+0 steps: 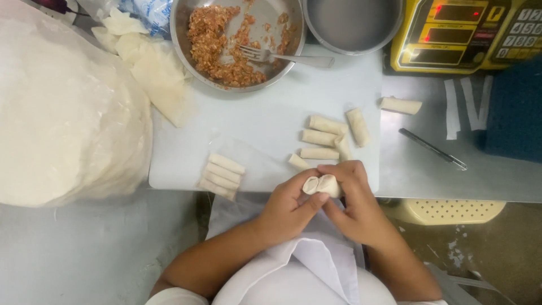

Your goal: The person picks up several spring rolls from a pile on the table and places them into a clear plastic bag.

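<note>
Both my hands meet at the near edge of a white cutting board (271, 113), gripping one pale rolled spring roll (322, 184). My left hand (288, 206) pinches its left end, and my right hand (353, 197) wraps the right part. Several finished rolls (327, 137) lie on the board just beyond my hands. Another neat row of rolls (221, 176) sits at the board's near left. A metal bowl (183, 39) of reddish minced filling with a fork (282, 56) stands at the far edge.
A large stack of round wrappers (68, 113) under plastic fills the left. Torn wrapper pieces (152, 68) lie beside it. An empty metal bowl (353, 25), a yellow scale (463, 34), a lone roll (400, 105) and a thin dark utensil (432, 148) are at the right.
</note>
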